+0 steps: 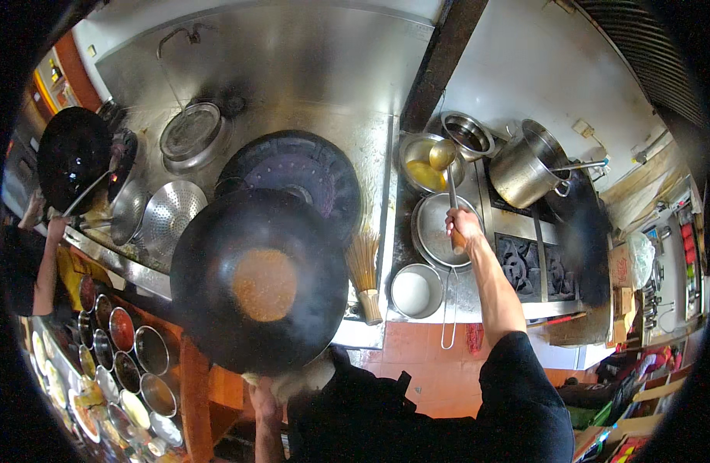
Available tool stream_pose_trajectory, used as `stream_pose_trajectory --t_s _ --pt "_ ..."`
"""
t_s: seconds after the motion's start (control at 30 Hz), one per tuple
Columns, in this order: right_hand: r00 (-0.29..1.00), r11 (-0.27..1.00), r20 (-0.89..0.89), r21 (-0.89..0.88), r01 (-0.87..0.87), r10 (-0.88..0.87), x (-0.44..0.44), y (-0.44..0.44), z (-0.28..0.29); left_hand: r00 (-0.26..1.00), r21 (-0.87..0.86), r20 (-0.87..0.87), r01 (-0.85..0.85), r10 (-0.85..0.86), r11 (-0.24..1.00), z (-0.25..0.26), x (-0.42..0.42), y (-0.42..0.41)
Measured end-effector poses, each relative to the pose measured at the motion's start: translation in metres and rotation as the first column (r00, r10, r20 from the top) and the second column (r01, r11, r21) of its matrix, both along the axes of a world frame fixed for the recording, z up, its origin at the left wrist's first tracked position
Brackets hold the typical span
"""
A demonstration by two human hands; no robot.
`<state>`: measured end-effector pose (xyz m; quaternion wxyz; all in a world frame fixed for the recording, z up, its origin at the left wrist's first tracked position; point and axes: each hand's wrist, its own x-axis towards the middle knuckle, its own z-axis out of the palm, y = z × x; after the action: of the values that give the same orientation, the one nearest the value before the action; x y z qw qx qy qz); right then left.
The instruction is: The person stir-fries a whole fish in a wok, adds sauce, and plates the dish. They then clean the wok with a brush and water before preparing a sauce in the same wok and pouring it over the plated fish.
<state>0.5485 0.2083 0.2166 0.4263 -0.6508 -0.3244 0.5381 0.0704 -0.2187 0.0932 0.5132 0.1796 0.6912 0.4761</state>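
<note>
My left hand grips the near edge of a black wok through a pale cloth. Reddish-brown sauce pools in the middle of the wok, with a faint haze above it. The wok is raised in front of the wok burner and covers part of it. In my right hand is the wooden handle of a metal ladle. Its bowl, holding yellow liquid, is over a metal basin of yellow oil. Below the ladle handle lies a fine-mesh strainer on a pot.
A bamboo wok brush lies right of the wok. A small white-looking pot and a tall stockpot stand at right. Perforated skimmers rest at left, near several seasoning containers. Another person's hand holds a utensil by a second wok.
</note>
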Motion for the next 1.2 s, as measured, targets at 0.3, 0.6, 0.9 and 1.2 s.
stream_pose_trajectory --t_s 0.3,0.6,0.9,1.2 --pt "0.96 0.986 -0.275 -0.135 -0.095 0.055 0.039 0.044 -0.027 0.87 0.055 0.369 -0.371 0.326 0.927 -0.033 0.013 -0.012" --pt "0.897 0.994 -0.439 -0.105 0.002 -0.048 0.037 -0.03 0.017 0.789 0.093 -0.191 -0.577 0.583 0.811 -0.004 0.025 -0.038" --pt "0.609 0.98 -0.786 -0.023 -0.199 0.105 0.009 -0.212 0.12 0.739 -0.694 -0.357 0.199 -0.571 0.692 -0.065 -0.026 -0.175" --pt "0.407 0.824 -0.906 -0.316 -0.471 -0.115 -0.094 -0.399 0.177 0.978 -0.588 0.166 0.201 -0.126 0.784 -0.131 -0.035 -0.234"
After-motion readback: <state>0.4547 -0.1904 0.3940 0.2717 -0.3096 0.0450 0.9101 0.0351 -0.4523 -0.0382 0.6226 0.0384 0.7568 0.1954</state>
